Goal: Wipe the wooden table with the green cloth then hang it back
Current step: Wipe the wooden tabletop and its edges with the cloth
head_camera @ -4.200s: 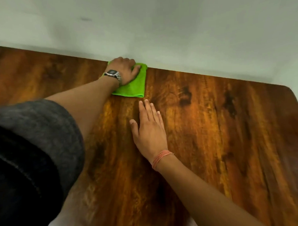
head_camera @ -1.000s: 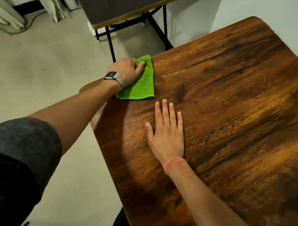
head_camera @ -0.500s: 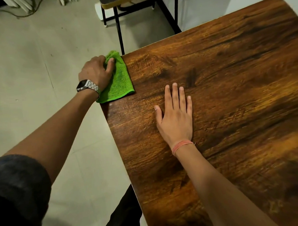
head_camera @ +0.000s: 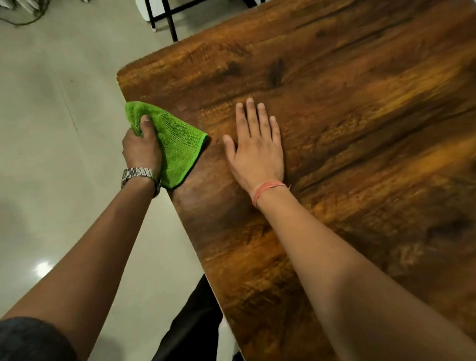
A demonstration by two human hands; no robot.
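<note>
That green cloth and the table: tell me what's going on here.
A person is wiping the wooden table. The left hand grips the green cloth at the table's left edge, with part of the cloth hanging past it. The right hand lies flat on the tabletop beside it. The cloth has not been hung back.

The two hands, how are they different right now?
The left hand grips the green cloth at the edge of the wooden table, thumb curled over it; the right hand lies flat on the wood, fingers straight, holding nothing. The left wrist wears a metal watch; the right wrist wears an orange band. Both touch the table.
</note>
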